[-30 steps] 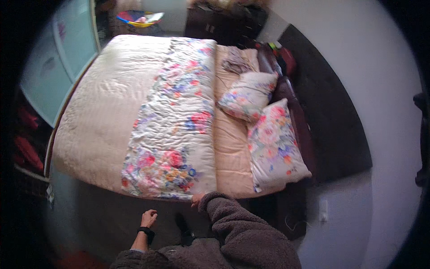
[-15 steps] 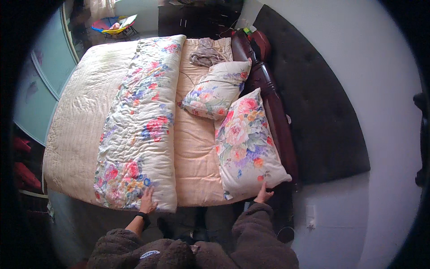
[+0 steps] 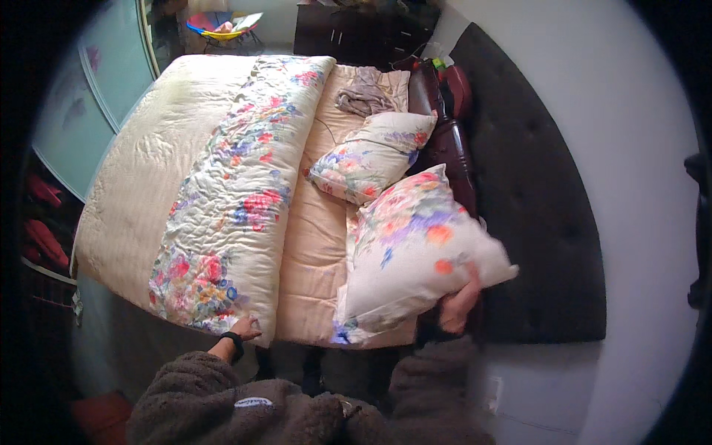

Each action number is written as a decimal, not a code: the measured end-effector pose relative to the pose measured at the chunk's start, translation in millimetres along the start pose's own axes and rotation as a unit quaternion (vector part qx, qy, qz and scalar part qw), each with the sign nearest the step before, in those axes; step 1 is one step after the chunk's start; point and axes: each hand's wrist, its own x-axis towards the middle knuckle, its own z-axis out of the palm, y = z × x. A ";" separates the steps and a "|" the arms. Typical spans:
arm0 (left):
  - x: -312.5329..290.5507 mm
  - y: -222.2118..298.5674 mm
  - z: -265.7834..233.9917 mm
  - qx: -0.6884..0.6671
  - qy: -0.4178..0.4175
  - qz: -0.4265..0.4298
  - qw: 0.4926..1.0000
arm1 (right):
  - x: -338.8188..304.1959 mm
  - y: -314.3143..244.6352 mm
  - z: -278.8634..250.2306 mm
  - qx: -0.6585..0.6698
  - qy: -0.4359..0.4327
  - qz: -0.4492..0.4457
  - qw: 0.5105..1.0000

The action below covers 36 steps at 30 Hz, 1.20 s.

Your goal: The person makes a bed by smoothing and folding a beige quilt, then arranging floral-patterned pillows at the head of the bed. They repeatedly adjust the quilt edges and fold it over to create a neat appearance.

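Observation:
A white pillow with a flower print point(image 3: 400, 259) lies at the near right of the bed, its near end raised and tilted. My right hand point(image 3: 460, 302), smeared by motion, grips that raised end close to the corner. At the bed's near edge my left hand point(image 3: 245, 327), with a dark band on its wrist, rests on the near end of the folded floral quilt point(image 3: 256, 211), fingers apart. Farther back, a second floral pillow point(image 3: 371, 157) lies slantwise on the peach sheet point(image 3: 308, 245), apart from both hands.
A crumpled greyish cloth point(image 3: 363, 96) lies on the far part of the sheet. Along the right stand a dark red headboard point(image 3: 452, 144) and a black padded panel point(image 3: 526, 215). A colourful round chair point(image 3: 225, 28) and a dark cabinet point(image 3: 356, 31) stand behind the bed.
The near end of the closer pillow has come up off the bed, my right hand rising with it. My left hand stays on the quilt's near end. The whole view has shifted slightly.

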 end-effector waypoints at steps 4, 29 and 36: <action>0.7 2.7 11.1 -0.013 0.064 -0.004 0.998 | 11.8 -79.6 75.4 -0.170 0.028 -0.230 0.958; -35.3 -124.3 -47.8 0.062 0.012 -0.027 0.998 | -206.5 225.4 -219.7 -0.329 0.248 0.333 0.848; -23.8 -94.6 -35.2 0.018 0.000 -0.086 0.996 | -26.5 258.9 -56.8 -0.266 -0.096 0.224 0.933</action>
